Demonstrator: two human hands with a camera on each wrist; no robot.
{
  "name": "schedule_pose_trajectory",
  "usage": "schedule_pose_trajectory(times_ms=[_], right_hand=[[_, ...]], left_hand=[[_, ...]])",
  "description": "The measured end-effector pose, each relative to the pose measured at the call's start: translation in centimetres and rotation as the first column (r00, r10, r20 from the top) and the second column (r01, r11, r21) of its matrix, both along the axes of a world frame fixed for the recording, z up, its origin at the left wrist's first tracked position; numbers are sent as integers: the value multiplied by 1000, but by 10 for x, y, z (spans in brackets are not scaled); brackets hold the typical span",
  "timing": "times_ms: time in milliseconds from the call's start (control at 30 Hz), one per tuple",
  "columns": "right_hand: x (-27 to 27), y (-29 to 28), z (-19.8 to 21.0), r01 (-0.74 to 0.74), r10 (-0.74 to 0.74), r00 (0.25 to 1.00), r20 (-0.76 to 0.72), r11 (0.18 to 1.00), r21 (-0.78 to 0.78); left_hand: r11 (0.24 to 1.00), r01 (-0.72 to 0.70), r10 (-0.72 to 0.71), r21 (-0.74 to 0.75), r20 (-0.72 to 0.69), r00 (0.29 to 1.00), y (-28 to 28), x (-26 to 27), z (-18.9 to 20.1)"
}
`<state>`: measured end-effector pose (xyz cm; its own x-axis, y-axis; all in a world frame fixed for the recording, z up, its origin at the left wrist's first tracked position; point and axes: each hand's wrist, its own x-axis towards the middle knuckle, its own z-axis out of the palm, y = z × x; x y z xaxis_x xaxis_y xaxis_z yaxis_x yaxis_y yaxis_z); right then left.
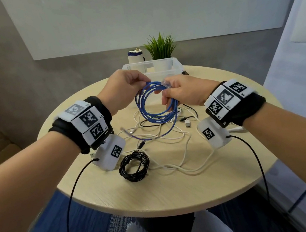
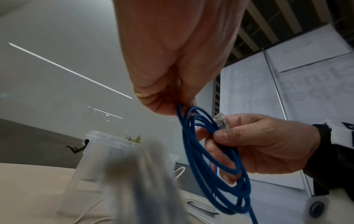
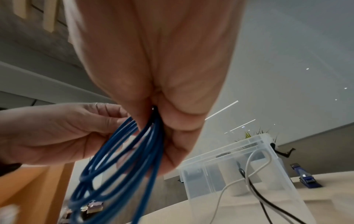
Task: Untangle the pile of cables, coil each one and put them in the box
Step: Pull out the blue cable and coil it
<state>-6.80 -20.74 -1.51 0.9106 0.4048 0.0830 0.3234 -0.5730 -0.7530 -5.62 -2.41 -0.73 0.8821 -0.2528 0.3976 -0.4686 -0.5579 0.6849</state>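
Observation:
A blue cable point(image 1: 154, 103) hangs in several loops above the round table point(image 1: 206, 183), with a loose tail trailing down into the pile. My right hand point(image 1: 180, 92) grips the loops point(image 2: 210, 151) on their right side, its clear plug point(image 1: 165, 84) sticking up by the thumb. My left hand point(image 1: 124, 88) pinches the top of the loops point(image 2: 180, 109) between fingertips. In the right wrist view the blue strands point(image 3: 134, 151) run through my curled fingers. The clear plastic box point(image 1: 177, 66) stands behind the hands. A coiled black cable point(image 1: 133, 166) lies near the front.
White and black cables point(image 1: 170, 133) lie tangled on the table under the hands. A potted plant point(image 1: 161, 53) and a white cup point(image 1: 135, 56) stand behind the box. A blue clip point(image 3: 306, 178) lies on the table beside the box.

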Motion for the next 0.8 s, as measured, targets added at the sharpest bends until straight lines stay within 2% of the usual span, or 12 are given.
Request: schedule_pose_trajectory(times_ms=[100, 233, 300, 367, 533, 600, 733, 800], right_hand=[[2, 0, -1, 11, -10, 1000, -12, 996, 85], [4, 0, 2, 68, -74, 997, 21, 975, 214], [3, 2, 6, 85, -89, 996, -1, 940, 329], [1, 4, 9, 85, -90, 996, -6, 917, 389], [1, 5, 12, 57, -65, 998, 10, 931, 361], [1, 4, 11, 45, -48, 999, -3, 931, 363], [1, 2, 8, 42, -42, 999, -7, 939, 342], [0, 2, 7, 31, -6, 998, -60, 910, 414]], left_hand=[[999, 26, -26, 21, -3, 1000, -2, -6, -2], [983, 46, -69, -178, -129, 989, -8, -13, -5], [991, 43, -64, -127, -165, 984, -12, -15, -8], [996, 35, -46, -76, -142, 989, -15, -19, -11], [987, 8, -13, 162, 29, 1000, -18, -23, -10], [972, -4, -10, 235, 57, 998, -16, -20, -8], [961, -12, -11, 277, 82, 997, -13, -18, -8], [955, 0, -38, 298, 120, 992, -10, -17, -7]])
